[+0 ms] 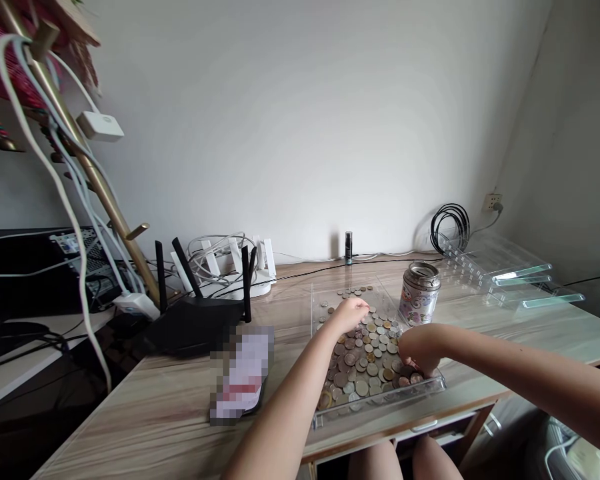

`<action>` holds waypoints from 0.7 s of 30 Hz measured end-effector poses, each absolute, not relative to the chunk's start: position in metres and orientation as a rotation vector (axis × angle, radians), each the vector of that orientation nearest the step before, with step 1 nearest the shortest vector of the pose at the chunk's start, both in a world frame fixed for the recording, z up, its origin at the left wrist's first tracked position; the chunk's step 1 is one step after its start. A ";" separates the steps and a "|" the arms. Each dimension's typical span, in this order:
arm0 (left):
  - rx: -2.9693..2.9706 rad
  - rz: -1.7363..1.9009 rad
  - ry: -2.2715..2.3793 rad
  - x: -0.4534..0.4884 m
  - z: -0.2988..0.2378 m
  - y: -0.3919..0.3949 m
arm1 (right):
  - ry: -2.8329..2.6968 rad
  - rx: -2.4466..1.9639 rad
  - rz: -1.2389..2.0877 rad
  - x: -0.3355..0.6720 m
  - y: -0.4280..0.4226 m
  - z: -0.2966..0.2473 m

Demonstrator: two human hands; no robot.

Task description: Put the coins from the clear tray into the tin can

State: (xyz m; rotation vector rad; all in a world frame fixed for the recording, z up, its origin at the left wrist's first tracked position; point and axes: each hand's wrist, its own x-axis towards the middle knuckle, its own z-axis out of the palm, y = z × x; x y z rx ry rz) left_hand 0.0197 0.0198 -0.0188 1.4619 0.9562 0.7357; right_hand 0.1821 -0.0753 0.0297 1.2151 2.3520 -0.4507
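Observation:
A clear plastic tray (325,415) lies on the wooden desk and holds several mixed coins (365,363). My left hand (349,313) reaches into the tray's far part, fingers curled down onto the coins there. My right hand (420,348) is bent over the coins at the tray's right side, fingers pinched together on them; what they hold is hidden. A tin money box (419,293) with a cartoon print stands just beyond the tray's right corner.
A black router (197,320) and a white router (230,267) with cables sit at the left back. A blurred-out flat item (243,375) lies left of the tray. Clear acrylic racks (510,273) stand at the right. The desk's front edge (405,427) is close.

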 end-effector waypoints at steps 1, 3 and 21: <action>1.505 0.696 0.953 0.020 -0.017 0.018 | 2.333 1.173 -0.477 0.183 -0.073 0.030; 1.615 0.613 0.947 0.021 -0.015 0.016 | 2.309 1.120 -0.516 0.186 -0.069 0.029; 1.255 0.246 0.806 0.020 -0.010 0.015 | 2.877 1.620 -0.843 0.187 -0.029 0.031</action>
